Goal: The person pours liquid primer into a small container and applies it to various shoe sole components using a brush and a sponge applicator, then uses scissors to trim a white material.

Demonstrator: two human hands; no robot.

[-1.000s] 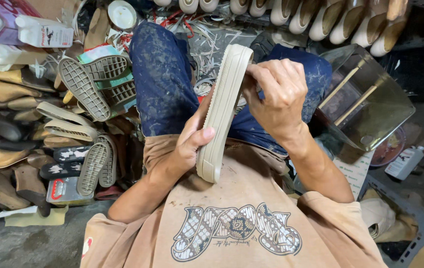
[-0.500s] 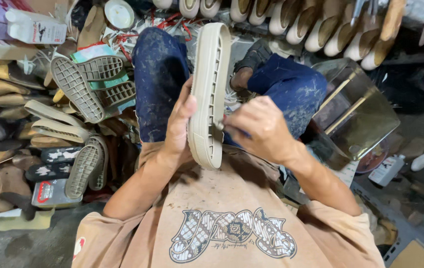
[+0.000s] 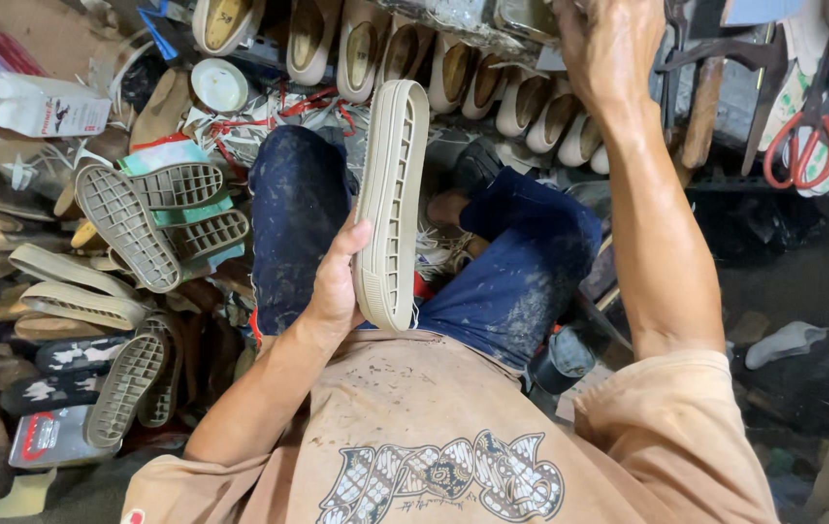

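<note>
Left of centre, a pile of loose soles (image 3: 123, 228) lies on the floor. At centre, the left hand (image 3: 337, 281) grips a beige shoe sole (image 3: 391, 199) upright, tread facing right, above the lap. The right hand (image 3: 608, 44) reaches, arm extended, to the upper-right shelf; its grasp cannot be determined.

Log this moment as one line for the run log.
left hand: holds beige shoe sole upright | right hand: raised at shoe rack, grip unclear
</note>
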